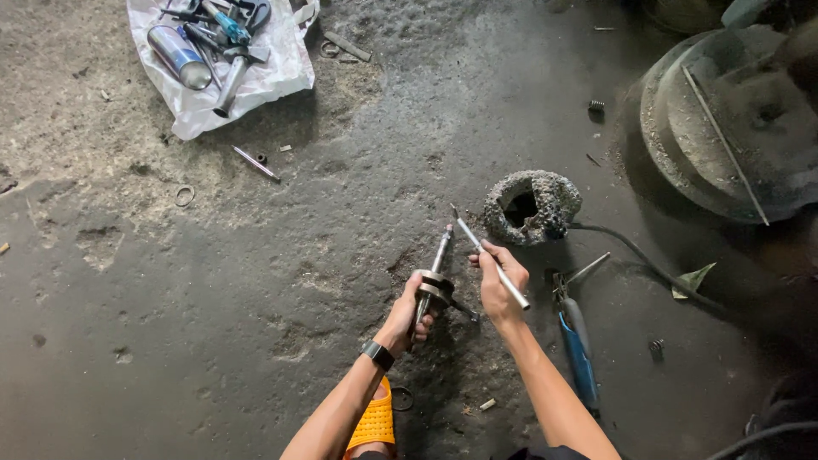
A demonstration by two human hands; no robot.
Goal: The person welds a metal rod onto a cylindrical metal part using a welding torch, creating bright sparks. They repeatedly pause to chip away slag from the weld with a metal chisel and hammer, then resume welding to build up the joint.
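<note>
Our left hand (407, 317) grips a metal crankshaft (434, 281) upright above the concrete floor (256, 290). Our right hand (494, 285) clasps a thin steel rod (488, 255), tilted just beside the shaft's tip, near 1 crusty ring (533, 204).

Dirty concrete floor (256, 324) strewn with tools and parts

A white plastic bag (273, 72) holding tools lies at top left, a metal ring (185, 196) and a thin rod (256, 163) near it; a rough grey ring-shaped lump (532, 204), blue-handled pliers (578, 345) and a small spring (596, 106) lie further right.
</note>
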